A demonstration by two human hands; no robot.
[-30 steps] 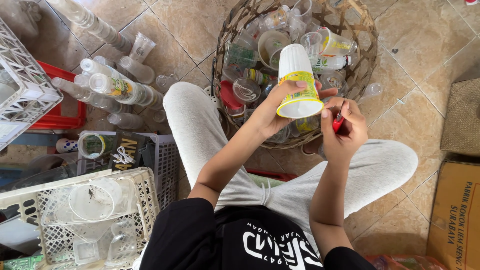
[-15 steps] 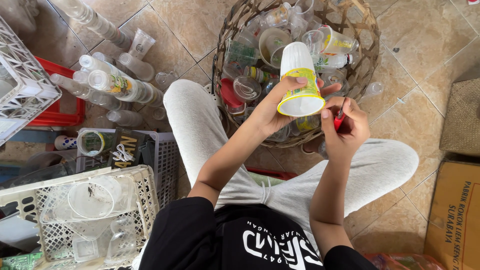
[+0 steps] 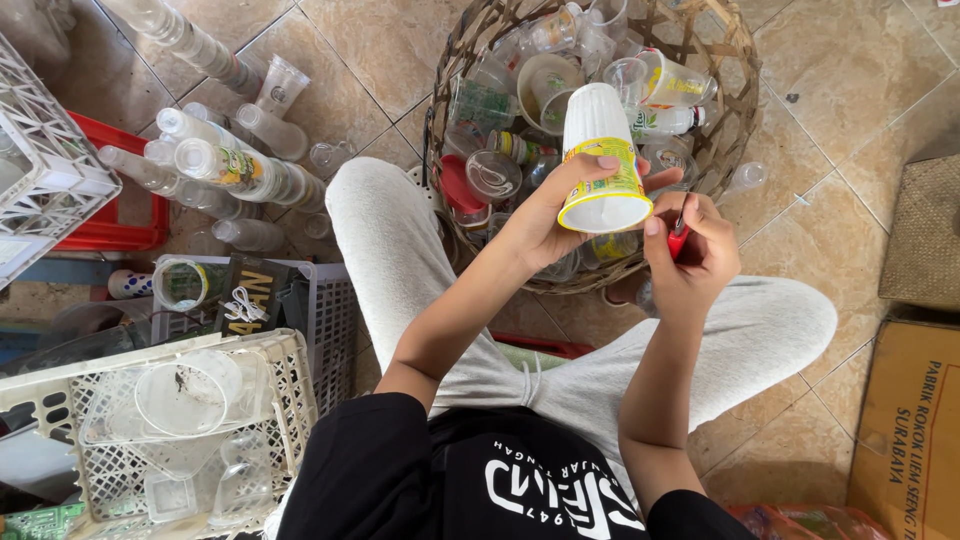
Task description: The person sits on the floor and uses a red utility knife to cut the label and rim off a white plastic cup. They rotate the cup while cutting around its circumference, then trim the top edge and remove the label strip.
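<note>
Cup (image 3: 601,160) gripped by left hand (image 3: 545,222); right hand (image 3: 700,255) apparently pinches red cutter (image 3: 678,240).

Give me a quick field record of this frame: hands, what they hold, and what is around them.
left hand: grips a white plastic cup with a yellow label band, held upside down
right hand: holds a small red-handled tool beside the cup's rim
behind the hands: round woven basket filled with clear plastic cups
left on the floor: stacked clear cups; white lattice crate holding clear lids
right edge: brown cardboard box
</note>
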